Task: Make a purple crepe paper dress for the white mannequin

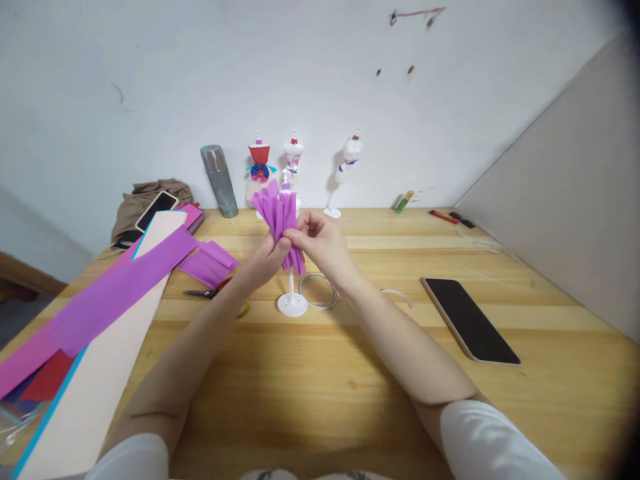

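Observation:
A small white dress form stands upright on its round base in the middle of the table. Gathered purple crepe paper covers the front of its torso, pleated and fanned out at the top. My left hand pinches the paper from the left at waist height. From the right, my right hand pinches the same folds between thumb and fingers. A ring of thin wire lies just right of the base. Scissors lie partly hidden behind my left forearm.
Purple and cream paper strips spread over the left side. A steel flask, a red-dressed form and other white forms stand along the wall. A phone lies right; a glue stick is at the back.

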A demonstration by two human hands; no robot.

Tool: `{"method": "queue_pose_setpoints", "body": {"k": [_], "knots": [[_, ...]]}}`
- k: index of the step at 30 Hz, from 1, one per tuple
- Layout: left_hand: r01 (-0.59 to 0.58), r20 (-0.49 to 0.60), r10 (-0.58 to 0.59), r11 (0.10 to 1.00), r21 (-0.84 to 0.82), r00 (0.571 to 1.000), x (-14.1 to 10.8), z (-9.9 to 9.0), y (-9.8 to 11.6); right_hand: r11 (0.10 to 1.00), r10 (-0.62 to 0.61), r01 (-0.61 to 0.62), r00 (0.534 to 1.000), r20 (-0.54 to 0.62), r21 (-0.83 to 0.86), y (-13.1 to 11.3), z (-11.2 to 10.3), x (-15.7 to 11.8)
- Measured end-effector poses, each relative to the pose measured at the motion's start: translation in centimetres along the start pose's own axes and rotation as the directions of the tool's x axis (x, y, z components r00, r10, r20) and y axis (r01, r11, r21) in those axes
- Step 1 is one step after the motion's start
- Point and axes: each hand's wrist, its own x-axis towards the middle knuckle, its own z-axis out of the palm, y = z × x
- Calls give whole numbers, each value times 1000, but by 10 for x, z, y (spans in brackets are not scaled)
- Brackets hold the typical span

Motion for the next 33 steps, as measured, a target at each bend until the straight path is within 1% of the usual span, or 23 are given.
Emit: {"method": "queue_pose_setpoints", "body": {"k": [3, 5, 11, 15, 20, 26, 29, 31, 33], "knots": [[0, 19, 0, 1000, 12, 1000, 1, -1, 2, 999, -25, 25, 999, -19, -22, -1, 0, 0], [8, 25, -9, 1000, 23, 1000, 2, -2, 4, 999, -33, 33, 999, -4, -11, -1, -1, 0], [10, 79, -11, 1000, 12, 997, 5, -5, 10, 996, 38, -46, 994, 107, 71, -5, -7, 3], [46, 89, -48, 999, 24, 995, 5, -6, 9, 994, 71, -85, 981, 183, 66, -9, -14, 4], [51, 121, -51, 999, 2, 991, 3, -8, 10, 991, 89, -112, 963, 253, 74, -13, -23, 5], [121, 99, -119, 992, -19, 988, -1, -8, 7, 978, 111, -158, 948, 297, 138, -12, -22, 4], [122, 90, -117, 991, -58, 989, 0, -7, 5, 970, 138, -189, 947, 289, 154, -12, -21, 4], [120, 85, -114, 990, -70, 990, 0, -6, 4, 969, 141, -191, 947, 289, 154, -13, -22, 4], [126, 92, -120, 990, -60, 989, 0, -6, 4, 975, 117, -168, 947, 301, 148, -12, -25, 5]]}}
